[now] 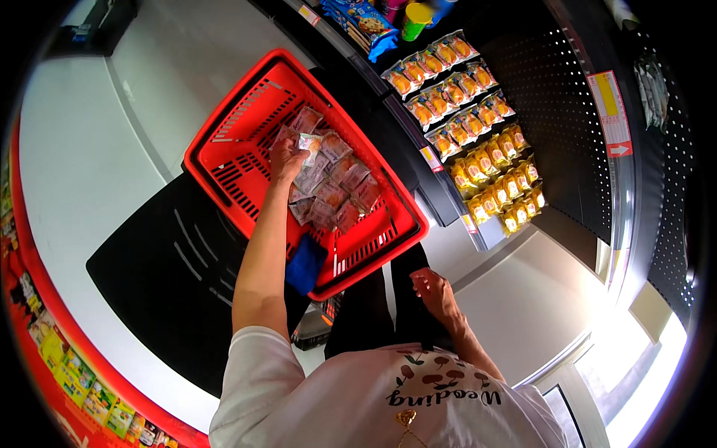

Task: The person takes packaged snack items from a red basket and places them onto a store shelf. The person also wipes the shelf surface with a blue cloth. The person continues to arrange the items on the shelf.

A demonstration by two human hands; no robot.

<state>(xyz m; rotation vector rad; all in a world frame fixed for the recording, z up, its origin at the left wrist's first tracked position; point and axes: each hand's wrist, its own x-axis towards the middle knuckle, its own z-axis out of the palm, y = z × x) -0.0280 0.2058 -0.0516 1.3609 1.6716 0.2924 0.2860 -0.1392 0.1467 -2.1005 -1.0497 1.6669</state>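
Note:
A red plastic shopping basket holds several small clear-wrapped packets, piled towards its middle. My left hand reaches into the basket and grips one wrapped packet between thumb and fingers, above the pile. My right hand is outside the basket, near its lower right corner and in front of my dark trousers, with its fingers curled; nothing shows in it. A dark blue cloth lies at the basket's near edge, beside my left forearm.
To the right, a black shelf holds rows of orange-and-white wrapped snacks and yellow wrapped snacks. Blue snack packs and a green cup with a yellow lid stand farther back. Colourful packets line a red-edged display at left.

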